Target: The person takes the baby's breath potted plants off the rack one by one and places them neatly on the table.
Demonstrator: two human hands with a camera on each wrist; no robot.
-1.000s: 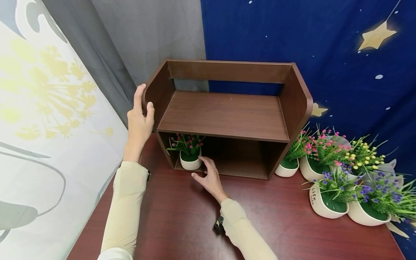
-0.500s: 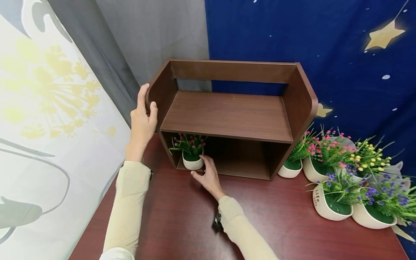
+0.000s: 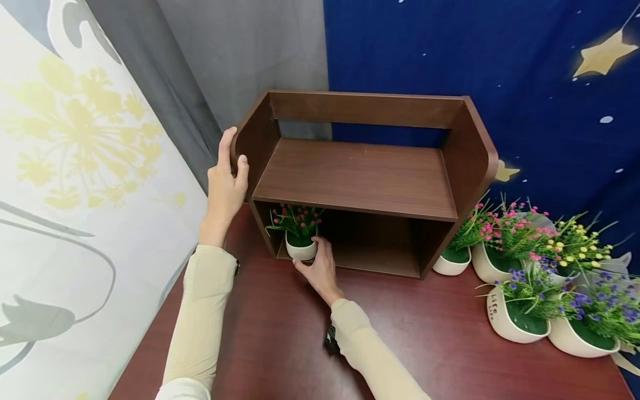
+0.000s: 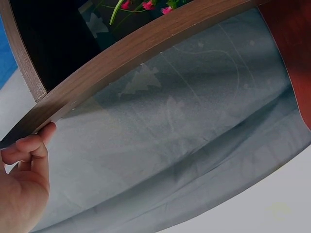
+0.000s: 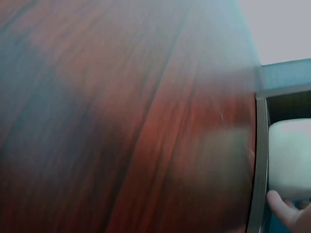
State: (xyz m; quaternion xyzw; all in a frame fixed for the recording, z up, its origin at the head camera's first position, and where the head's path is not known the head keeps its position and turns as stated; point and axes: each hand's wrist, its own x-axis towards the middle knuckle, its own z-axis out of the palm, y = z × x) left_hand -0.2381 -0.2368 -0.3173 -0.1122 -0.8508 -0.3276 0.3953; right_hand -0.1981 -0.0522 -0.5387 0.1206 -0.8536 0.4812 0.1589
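Observation:
A brown wooden shelf unit [image 3: 355, 172] stands on the table, with an upper board and a lower compartment. My left hand [image 3: 226, 186] holds the front edge of its left side panel; in the left wrist view that hand's fingers [image 4: 31, 145] curl at the panel edge. A white-potted plant [image 3: 301, 253] with dark pink flowers sits upright at the left end of the lower compartment. My right hand [image 3: 320, 269] holds this pot at its right front, thumb low at the front and fingers along the right side. The right wrist view shows the thumb [image 5: 279, 204] at the pot's edge.
Several more white-potted plants stand right of the shelf: pink ones [image 3: 517, 239], a yellow one [image 3: 580, 244] and purple ones, including one marked "Life" [image 3: 520, 319]. The reddish-brown table [image 3: 270, 333] spreads in front. Grey and blue curtains [image 3: 400, 44] hang behind.
My right hand has moved slightly left and closed in on the pot. The left hand keeps its hold on the panel. The whole head view has shifted slightly.

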